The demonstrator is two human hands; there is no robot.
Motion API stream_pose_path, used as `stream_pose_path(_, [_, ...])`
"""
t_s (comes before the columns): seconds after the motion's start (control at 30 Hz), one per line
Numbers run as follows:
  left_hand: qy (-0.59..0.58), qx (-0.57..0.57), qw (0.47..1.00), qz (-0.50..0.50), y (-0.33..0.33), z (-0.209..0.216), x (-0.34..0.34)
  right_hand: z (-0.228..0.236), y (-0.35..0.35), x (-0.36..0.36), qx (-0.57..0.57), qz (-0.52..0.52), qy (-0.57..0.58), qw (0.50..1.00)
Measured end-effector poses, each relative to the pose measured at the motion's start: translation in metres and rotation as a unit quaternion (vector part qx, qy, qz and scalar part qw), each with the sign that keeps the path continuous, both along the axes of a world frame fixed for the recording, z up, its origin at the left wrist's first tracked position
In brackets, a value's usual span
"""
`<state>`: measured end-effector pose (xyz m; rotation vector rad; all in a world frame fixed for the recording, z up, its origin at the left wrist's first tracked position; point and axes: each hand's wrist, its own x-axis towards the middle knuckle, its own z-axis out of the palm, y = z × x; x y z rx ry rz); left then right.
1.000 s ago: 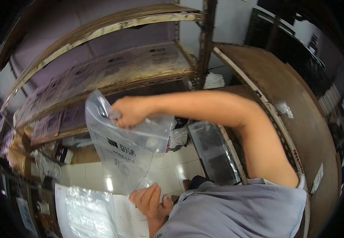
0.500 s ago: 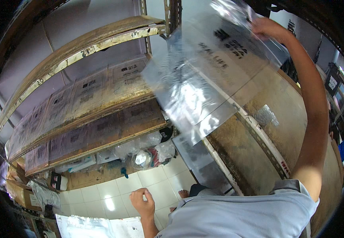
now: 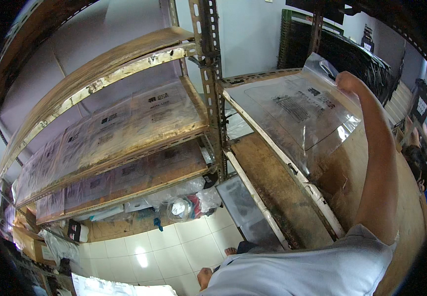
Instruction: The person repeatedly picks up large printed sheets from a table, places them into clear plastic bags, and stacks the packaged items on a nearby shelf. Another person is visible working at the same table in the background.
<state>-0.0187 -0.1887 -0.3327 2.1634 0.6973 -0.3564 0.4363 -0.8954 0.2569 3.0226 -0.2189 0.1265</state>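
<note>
My right hand (image 3: pixel 347 83) reaches far out on the right, its fingers closed on the far right corner of a clear plastic bag (image 3: pixel 297 130) with black print. The bag lies mostly flat on the upper wooden shelf (image 3: pixel 366 163) at the right; its gripped corner is raised and creased. Low in the head view, my left hand (image 3: pixel 204 277) hangs beside my body above the tiled floor. It looks curled, with nothing visible in it, and is partly cut off by my shirt.
On the left rack, similar printed clear bags (image 3: pixel 110 121) cover a wooden shelf (image 3: pixel 193 123). A slotted metal post (image 3: pixel 207 74) stands between the racks. Below are a lower shelf (image 3: pixel 267 182), plastic-wrapped bundles (image 3: pixel 186 204) and a cardboard box (image 3: pixel 32 245). Another person (image 3: pixel 414 153) is at the far right.
The clear bag, held up in the air before, has come down onto the right shelf. My right hand has lowered with it. My left hand has dropped closer to my body.
</note>
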Motion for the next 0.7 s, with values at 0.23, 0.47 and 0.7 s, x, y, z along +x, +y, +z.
stream_pose_path(0.23, [0.057, 0.027, 0.998, 0.029, 0.012, -0.039, -0.017, -0.018, -0.011, 0.004, 0.191, 0.002, -0.109, 0.976])
stream_pose_path(0.47, [-0.059, 0.006, 0.998, -0.018, 0.026, -0.042, 0.021, -0.023, 0.008, 0.008, 0.114, 0.052, -0.085, 0.989])
stream_pose_path(0.7, [-0.05, -0.027, 0.998, -0.004, 0.017, -0.043, 0.048, -0.027, -0.007, 0.011, -0.029, 0.078, -0.11, 0.99])
